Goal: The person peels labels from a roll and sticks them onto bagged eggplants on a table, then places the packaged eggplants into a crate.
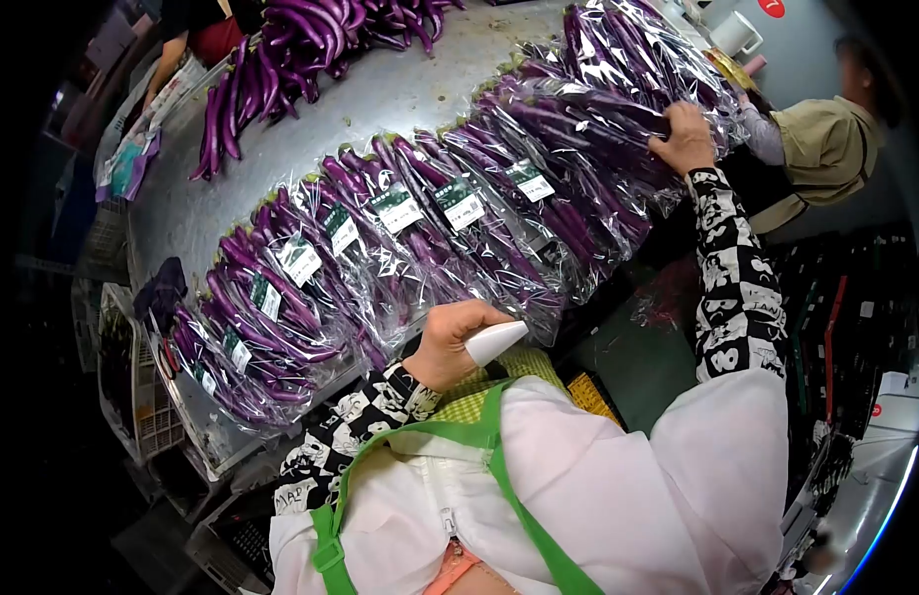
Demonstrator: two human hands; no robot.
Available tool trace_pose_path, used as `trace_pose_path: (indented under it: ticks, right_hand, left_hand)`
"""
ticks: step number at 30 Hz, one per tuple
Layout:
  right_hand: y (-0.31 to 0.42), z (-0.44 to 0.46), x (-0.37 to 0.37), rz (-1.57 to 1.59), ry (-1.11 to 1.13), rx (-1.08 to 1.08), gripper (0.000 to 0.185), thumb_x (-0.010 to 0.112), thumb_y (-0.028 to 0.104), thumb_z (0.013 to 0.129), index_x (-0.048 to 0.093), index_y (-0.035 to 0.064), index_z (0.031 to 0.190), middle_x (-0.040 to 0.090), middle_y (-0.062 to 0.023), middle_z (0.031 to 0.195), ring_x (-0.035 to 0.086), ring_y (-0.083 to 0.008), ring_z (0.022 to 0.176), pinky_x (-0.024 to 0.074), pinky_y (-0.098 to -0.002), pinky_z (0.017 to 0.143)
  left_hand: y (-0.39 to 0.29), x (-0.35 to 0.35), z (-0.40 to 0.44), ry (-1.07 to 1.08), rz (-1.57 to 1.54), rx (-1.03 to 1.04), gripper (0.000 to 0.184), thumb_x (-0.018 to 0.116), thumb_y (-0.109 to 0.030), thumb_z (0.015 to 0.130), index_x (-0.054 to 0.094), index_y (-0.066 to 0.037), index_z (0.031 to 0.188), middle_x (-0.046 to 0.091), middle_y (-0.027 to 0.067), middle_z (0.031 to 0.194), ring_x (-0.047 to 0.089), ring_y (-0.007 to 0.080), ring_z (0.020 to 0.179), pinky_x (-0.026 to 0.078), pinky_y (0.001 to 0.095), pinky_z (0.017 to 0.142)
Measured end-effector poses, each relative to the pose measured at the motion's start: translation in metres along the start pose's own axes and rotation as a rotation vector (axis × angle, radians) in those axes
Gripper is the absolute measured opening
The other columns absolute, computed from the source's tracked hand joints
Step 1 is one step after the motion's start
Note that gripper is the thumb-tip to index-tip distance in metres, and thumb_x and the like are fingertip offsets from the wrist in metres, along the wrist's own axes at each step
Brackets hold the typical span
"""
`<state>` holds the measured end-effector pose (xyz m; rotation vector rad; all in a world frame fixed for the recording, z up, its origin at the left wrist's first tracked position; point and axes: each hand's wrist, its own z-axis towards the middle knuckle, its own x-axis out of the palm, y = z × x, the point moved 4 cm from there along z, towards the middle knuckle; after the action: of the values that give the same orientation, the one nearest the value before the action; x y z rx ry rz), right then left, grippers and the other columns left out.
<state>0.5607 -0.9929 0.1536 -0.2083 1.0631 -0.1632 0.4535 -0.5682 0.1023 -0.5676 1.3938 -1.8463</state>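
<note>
Long purple eggplants in clear plastic bags (430,243) lie side by side in a row along the near edge of the metal table. Several bags carry a green and white label (396,208). At the right end of the row, my right hand (686,139) has its fingers closed on a bag of eggplants (613,124); its fingertips are partly hidden. Close to my body, in front of the row, my left hand (455,342) is wrapped round a smooth white tapered object (496,342). Most of that object is covered by my palm, so its kind cannot be told.
Loose eggplants (311,40) are heaped at the far side of the metal table (400,94). Another person's arm (167,69) is at the far left, and a person in a beige garment (826,149) is at the right. Plastic crates (157,397) stand at the left.
</note>
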Motion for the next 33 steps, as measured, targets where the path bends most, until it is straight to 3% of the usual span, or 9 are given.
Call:
trace_pose_path:
  ticks: [4,8,12,16,19,21,24,28,33]
  right_hand:
    - [0.037,0.033,-0.045,0.17,0.15,-0.071,0.033,0.069,0.023,0.071,0.052,0.002,0.09,0.058,-0.0124,0.072,0.062,-0.0301,0.064,0.0504,-0.0405,0.065]
    - [0.061,0.052,-0.105,0.316,0.086,0.015,0.035,0.067,0.023,0.073,0.058,-0.0036,0.095,0.063,-0.0158,0.074,0.064,-0.0254,0.065,0.0517,-0.0365,0.064]
    - [0.102,0.034,-0.118,0.967,0.415,0.375,0.028,0.067,0.021,0.079,0.061,-0.0028,0.091,0.061,-0.0072,0.071,0.057,-0.0109,0.059,0.0456,-0.0252,0.054]
    - [0.142,-0.011,-0.036,1.27,0.622,0.656,0.03,0.068,0.025,0.079,0.062,-0.0022,0.091,0.063,-0.0096,0.078,0.058,-0.0134,0.062,0.0477,-0.0278,0.056]
    - [0.157,-0.064,0.098,0.779,0.521,0.433,0.047,0.065,0.041,0.08,0.063,-0.005,0.092,0.064,-0.018,0.083,0.061,-0.03,0.082,0.048,-0.0415,0.076]
    - [0.172,-0.062,0.091,0.56,0.462,0.388,0.057,0.06,0.05,0.081,0.065,-0.0054,0.094,0.062,-0.0238,0.099,0.055,-0.0413,0.1,0.0412,-0.0468,0.09]
    - [0.178,-0.066,0.103,0.42,0.345,0.507,0.065,0.048,0.059,0.086,0.06,0.0006,0.112,0.057,-0.0226,0.115,0.051,-0.041,0.108,0.0362,-0.052,0.095]
    - [0.202,-0.052,0.087,0.507,0.829,0.581,0.068,0.031,0.062,0.091,0.053,0.0071,0.123,0.056,-0.0194,0.122,0.049,-0.0396,0.117,0.035,-0.0551,0.096]
    - [0.263,-0.064,0.072,0.465,0.669,0.537,0.057,0.041,0.055,0.09,0.059,0.0058,0.113,0.06,-0.0185,0.115,0.05,-0.0398,0.111,0.0343,-0.054,0.095]
  left_hand:
    - [-0.003,0.008,0.008,0.07,0.001,0.079,0.016,0.074,-0.003,0.074,0.068,-0.003,0.088,0.066,0.0093,0.078,0.065,0.018,0.068,0.05,0.0277,0.06]
    - [-0.013,0.013,0.011,0.127,-0.047,0.147,0.019,0.075,-0.004,0.072,0.067,-0.003,0.09,0.066,0.0085,0.078,0.065,0.018,0.068,0.05,0.0279,0.059]
    - [-0.022,0.013,0.015,0.125,-0.11,0.154,0.019,0.075,-0.004,0.071,0.067,-0.004,0.088,0.066,0.0079,0.078,0.065,0.0183,0.067,0.049,0.0279,0.058]
    - [-0.022,0.016,0.016,0.163,-0.104,0.168,0.018,0.075,-0.005,0.072,0.067,-0.004,0.088,0.066,0.0075,0.078,0.065,0.0187,0.067,0.049,0.0278,0.058]
    - [-0.017,0.017,0.014,0.175,-0.074,0.144,0.018,0.075,-0.005,0.072,0.067,-0.004,0.088,0.066,0.0076,0.077,0.065,0.019,0.068,0.049,0.0281,0.059]
    - [-0.015,0.014,0.011,0.182,-0.048,0.123,0.017,0.074,-0.004,0.072,0.067,-0.004,0.088,0.066,0.0078,0.078,0.065,0.0191,0.068,0.05,0.0281,0.059]
    - [-0.014,0.009,0.007,0.172,-0.033,0.072,0.018,0.075,-0.004,0.073,0.067,-0.003,0.088,0.066,0.0085,0.079,0.065,0.0175,0.069,0.05,0.027,0.06]
    - [-0.014,0.005,0.001,0.116,-0.102,0.04,0.019,0.076,-0.005,0.073,0.066,0.0,0.088,0.067,0.0085,0.081,0.065,0.0146,0.071,0.049,0.0249,0.061]
    - [-0.022,0.014,0.002,0.135,-0.166,0.033,0.015,0.073,-0.005,0.076,0.066,-0.001,0.089,0.065,0.0078,0.079,0.064,0.0145,0.07,0.049,0.0259,0.061]
